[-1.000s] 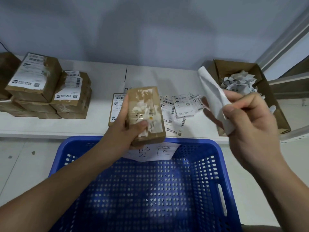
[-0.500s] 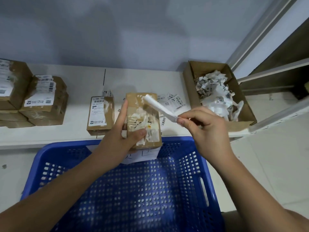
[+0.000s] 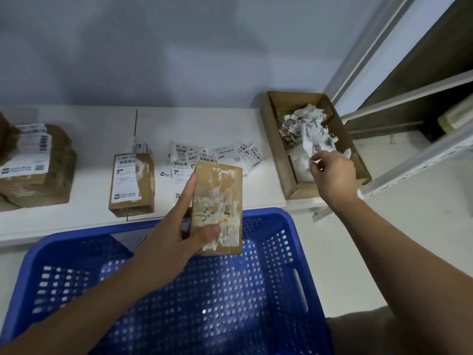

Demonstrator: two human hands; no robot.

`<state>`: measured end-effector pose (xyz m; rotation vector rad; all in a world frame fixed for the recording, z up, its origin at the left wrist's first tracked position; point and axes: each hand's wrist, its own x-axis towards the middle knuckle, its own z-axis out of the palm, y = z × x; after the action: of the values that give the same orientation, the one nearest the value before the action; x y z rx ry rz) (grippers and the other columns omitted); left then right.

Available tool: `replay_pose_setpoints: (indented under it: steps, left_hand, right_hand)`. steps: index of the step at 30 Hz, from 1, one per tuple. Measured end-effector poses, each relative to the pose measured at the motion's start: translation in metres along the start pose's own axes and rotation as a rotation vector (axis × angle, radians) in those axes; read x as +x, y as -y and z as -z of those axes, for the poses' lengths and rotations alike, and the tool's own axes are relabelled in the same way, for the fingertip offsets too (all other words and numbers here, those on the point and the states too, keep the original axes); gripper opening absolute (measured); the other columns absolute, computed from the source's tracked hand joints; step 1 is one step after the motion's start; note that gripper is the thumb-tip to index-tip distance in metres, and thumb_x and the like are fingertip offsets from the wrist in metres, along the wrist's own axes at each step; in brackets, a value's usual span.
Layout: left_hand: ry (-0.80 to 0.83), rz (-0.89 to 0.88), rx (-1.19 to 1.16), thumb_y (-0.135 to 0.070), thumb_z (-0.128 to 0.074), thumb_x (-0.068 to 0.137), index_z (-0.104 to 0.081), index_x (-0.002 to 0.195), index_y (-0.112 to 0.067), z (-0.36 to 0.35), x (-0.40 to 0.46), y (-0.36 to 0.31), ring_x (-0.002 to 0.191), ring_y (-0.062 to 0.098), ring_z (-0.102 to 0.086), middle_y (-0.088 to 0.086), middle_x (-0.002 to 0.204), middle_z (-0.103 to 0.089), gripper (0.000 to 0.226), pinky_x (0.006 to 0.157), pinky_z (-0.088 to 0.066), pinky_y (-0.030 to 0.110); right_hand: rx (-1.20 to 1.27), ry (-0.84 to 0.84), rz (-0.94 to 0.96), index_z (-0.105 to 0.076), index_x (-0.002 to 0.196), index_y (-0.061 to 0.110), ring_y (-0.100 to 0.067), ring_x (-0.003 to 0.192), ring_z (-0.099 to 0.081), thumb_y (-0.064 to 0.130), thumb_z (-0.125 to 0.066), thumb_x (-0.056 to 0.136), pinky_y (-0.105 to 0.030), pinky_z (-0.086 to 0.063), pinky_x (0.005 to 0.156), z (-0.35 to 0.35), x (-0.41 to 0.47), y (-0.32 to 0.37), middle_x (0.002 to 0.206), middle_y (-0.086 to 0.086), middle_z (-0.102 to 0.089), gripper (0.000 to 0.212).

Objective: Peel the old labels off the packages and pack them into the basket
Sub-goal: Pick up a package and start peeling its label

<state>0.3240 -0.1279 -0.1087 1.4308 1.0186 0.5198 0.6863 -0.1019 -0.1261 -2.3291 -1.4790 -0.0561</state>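
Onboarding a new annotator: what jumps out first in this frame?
The big blue basket fills the foreground, and above its far rim the left hand grips a brown package whose face shows torn label residue. To the right, the right hand reaches into a cardboard box of crumpled labels, pinching white paper. Still-labelled packages wait on the white shelf behind.
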Motion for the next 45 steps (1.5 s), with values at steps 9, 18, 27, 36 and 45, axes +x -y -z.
replay_pose_setpoints:
  steps: [9, 18, 27, 36, 45]
  left_hand:
    - [0.008, 0.000, -0.024, -0.042, -0.068, 0.087, -0.003, 0.149, -0.068, 0.004, 0.003, 0.006, 0.114, 0.000, -0.067, -0.054, 0.123, -0.051, 0.094, 0.098, -0.054, 0.028]
    - [-0.011, 0.024, -0.043, -0.050, -0.067, 0.082, -0.003, 0.146, -0.073, 0.008, -0.004, 0.004, 0.108, -0.002, -0.069, -0.045, 0.120, -0.059, 0.094, 0.093, -0.055, 0.023]
    - [-0.072, -0.016, -0.091, -0.049, -0.069, 0.080, -0.005, 0.143, -0.073, 0.017, -0.016, -0.006, 0.108, -0.006, -0.066, -0.031, 0.123, -0.062, 0.093, 0.080, -0.058, 0.019]
    - [-0.077, -0.160, -0.173, -0.033, -0.071, 0.087, -0.003, 0.157, -0.053, 0.025, -0.048, -0.010, 0.120, 0.004, -0.065, -0.034, 0.142, -0.051, 0.100, 0.092, -0.058, 0.027]
    - [-0.278, -0.085, -0.013, -0.052, -0.080, 0.075, 0.001, 0.156, -0.056, 0.037, -0.055, 0.003, 0.118, -0.010, -0.060, -0.039, 0.133, -0.055, 0.115, 0.097, -0.056, 0.026]
  right_hand:
    - [-0.397, 0.381, -0.054, -0.071, 0.114, 0.025, -0.030, 0.092, -0.060, 0.006, -0.053, 0.097, -0.037, -0.052, 0.074, -0.045, 0.022, -0.008, 0.106, -0.010, -0.061, 0.032]
    - [-0.223, 0.374, -0.097, -0.061, 0.139, 0.021, -0.038, 0.117, -0.060, 0.020, -0.043, 0.104, -0.045, -0.053, 0.097, -0.023, 0.024, -0.003, 0.141, -0.017, -0.057, 0.040]
    - [0.090, 0.349, 0.160, -0.056, 0.145, 0.026, -0.012, 0.089, -0.060, 0.028, -0.049, 0.105, -0.022, -0.036, 0.080, 0.055, -0.061, 0.098, 0.121, -0.004, -0.060, 0.041]
    - [0.808, 0.564, 0.164, -0.018, 0.151, 0.063, 0.003, 0.136, -0.046, 0.071, -0.052, 0.090, -0.034, -0.049, 0.108, 0.063, -0.161, 0.180, 0.151, 0.032, -0.039, 0.070]
    - [0.979, 0.619, 0.194, -0.030, 0.156, 0.044, 0.003, 0.130, -0.051, 0.046, -0.048, 0.098, -0.033, -0.049, 0.106, 0.029, -0.171, 0.192, 0.143, 0.023, -0.047, 0.061]
